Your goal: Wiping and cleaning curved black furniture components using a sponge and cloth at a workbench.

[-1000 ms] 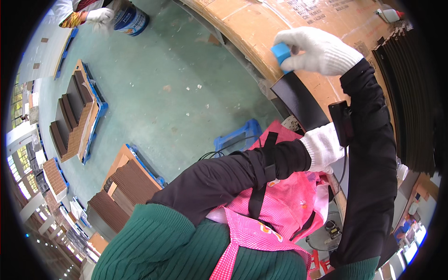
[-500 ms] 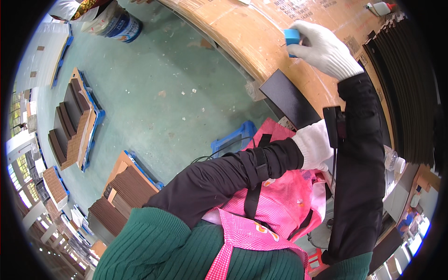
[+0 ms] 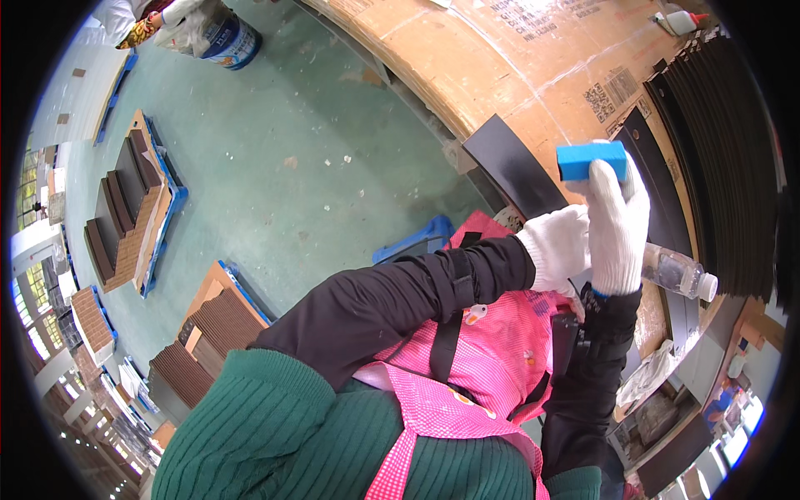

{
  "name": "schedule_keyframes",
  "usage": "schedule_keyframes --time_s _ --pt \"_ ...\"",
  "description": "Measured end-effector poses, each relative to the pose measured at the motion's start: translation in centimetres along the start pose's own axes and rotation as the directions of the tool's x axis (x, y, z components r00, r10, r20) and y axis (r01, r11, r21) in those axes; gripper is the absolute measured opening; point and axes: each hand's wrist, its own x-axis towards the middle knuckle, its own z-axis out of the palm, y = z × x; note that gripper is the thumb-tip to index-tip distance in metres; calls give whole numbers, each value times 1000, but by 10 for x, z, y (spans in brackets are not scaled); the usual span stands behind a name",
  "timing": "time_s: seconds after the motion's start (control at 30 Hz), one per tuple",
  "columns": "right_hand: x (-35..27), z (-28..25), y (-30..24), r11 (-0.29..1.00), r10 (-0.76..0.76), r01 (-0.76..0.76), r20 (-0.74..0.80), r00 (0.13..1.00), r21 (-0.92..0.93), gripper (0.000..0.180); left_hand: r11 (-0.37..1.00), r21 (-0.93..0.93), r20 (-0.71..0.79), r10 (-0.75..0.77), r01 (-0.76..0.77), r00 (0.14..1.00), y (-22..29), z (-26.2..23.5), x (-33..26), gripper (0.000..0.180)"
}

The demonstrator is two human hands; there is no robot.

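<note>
My right hand (image 3: 618, 221), in a white knit glove, is closed on a blue block (image 3: 592, 160) and holds it raised over the near part of the cardboard-covered table (image 3: 500, 75). Just left of it is my left hand (image 3: 552, 243), gloved alike, at the near end of a dark flat board (image 3: 512, 165) lying along the table's edge. Its fingers curl inward and are partly hidden, so what they hold does not show. A long dark panel (image 3: 654, 171) lies on the table beyond my right hand. Close to my right wrist lies a clear plastic bottle (image 3: 673, 273).
Black panels (image 3: 725, 167) are stacked at the right. A white squeeze bottle (image 3: 682, 22) with a red tip lies at the far right. A blue stool (image 3: 414, 240) stands below the table edge. Loaded pallets (image 3: 158, 200) and a bucket (image 3: 232, 43) beside another person stand leftward.
My right hand has come back toward me from farther over the table, bringing the blue block near my left hand. My left hand has barely moved. The plastic bottle shows more fully now.
</note>
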Motion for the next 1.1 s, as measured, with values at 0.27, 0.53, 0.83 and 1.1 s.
schedule_keyframes --time_s 0.27,0.53,0.83,1.1 --pt "-65 -22 -10 964 -42 82 -158 987 254 38 931 -291 -467 63 -221 882 -13 46 8 29" --pt "-115 -23 -18 928 -165 255 -314 935 273 46 965 -17 -214 250 -260 944 -17 12 36 40" --pt "-140 -24 -22 865 -294 403 -348 890 300 48 902 336 -291 374 -272 881 -16 34 77 23" --pt "-145 -29 -14 895 -253 347 -322 912 281 45 922 281 -177 324 -268 929 -11 25 72 27"
